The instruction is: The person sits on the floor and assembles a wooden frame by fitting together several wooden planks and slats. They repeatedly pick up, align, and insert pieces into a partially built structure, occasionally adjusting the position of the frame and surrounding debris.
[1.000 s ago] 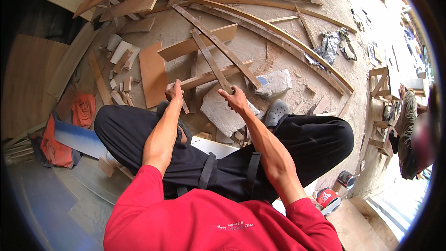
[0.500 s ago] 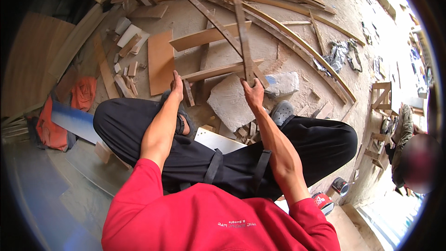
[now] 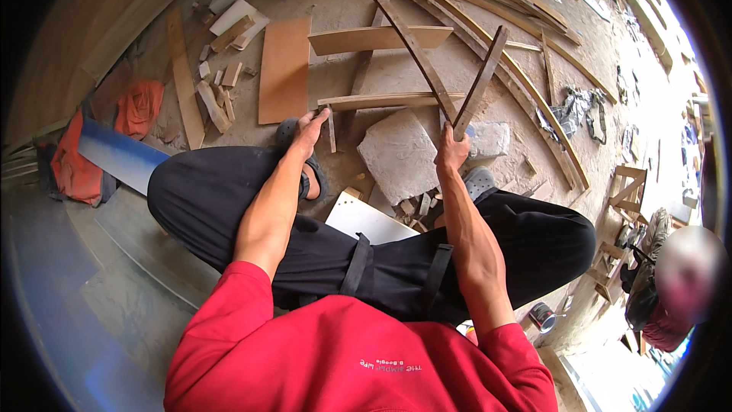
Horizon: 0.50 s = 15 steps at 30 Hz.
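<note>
A wooden frame of dark strips and lighter cross boards stands before me, beyond my knees. My right hand (image 3: 453,149) is closed around the lower end where two dark strips (image 3: 482,76) meet in a V. At the near left corner, my left hand (image 3: 310,128) grips the frame by the end of its lower cross board (image 3: 389,100), above a short upright piece (image 3: 332,131). Another cross board (image 3: 381,40) lies farther off, parallel to it. A grey stone block (image 3: 398,156) sits on the floor behind the frame's near edge, between my feet.
A flat brown panel (image 3: 284,69) and several wood offcuts (image 3: 217,99) lie to the left. Long planks (image 3: 488,0) stretch across the far floor. An orange bag (image 3: 80,160) is at far left, a paint can (image 3: 542,317) at lower right. Another person (image 3: 671,282) is at right.
The frame has turned in my hands: the V of dark strips has opened wider and leans to the right. Both hands have moved rightward in view, still gripping it.
</note>
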{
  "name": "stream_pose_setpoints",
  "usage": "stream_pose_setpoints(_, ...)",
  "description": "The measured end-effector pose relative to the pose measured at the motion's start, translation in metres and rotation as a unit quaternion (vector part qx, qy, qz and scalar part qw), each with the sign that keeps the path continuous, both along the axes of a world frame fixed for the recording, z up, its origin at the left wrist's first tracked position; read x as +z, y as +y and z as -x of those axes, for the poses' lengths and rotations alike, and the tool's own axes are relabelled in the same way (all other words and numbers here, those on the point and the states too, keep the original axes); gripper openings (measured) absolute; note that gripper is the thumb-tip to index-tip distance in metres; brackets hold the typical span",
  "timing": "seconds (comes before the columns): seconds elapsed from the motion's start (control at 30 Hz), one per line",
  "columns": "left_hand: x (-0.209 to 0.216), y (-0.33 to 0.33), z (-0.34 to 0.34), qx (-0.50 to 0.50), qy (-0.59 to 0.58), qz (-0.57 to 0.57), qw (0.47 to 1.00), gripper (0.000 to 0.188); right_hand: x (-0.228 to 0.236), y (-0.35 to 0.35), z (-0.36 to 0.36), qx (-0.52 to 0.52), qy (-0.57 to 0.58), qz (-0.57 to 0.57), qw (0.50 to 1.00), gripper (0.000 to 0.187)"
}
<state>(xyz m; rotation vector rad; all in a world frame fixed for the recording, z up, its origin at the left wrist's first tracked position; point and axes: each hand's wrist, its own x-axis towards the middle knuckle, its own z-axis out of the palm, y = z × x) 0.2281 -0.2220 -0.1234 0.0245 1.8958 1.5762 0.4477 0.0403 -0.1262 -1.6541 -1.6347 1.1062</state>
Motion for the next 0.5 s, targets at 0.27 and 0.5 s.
stream_pose_setpoints(0.27, 0.017, 0.010, -0.004, 0.025, 0.023, 0.067, 0.997, 0.053, -0.009, -0.003, -0.011, 0.050, -0.030, 0.044, 0.997, 0.045)
stream_pose_setpoints(0.5, 0.000, 0.014, 0.001, 0.061, -0.089, 0.005, 0.994, 0.044, 0.026, -0.024, -0.016, 0.065, 0.012, 0.128, 0.990, 0.036)
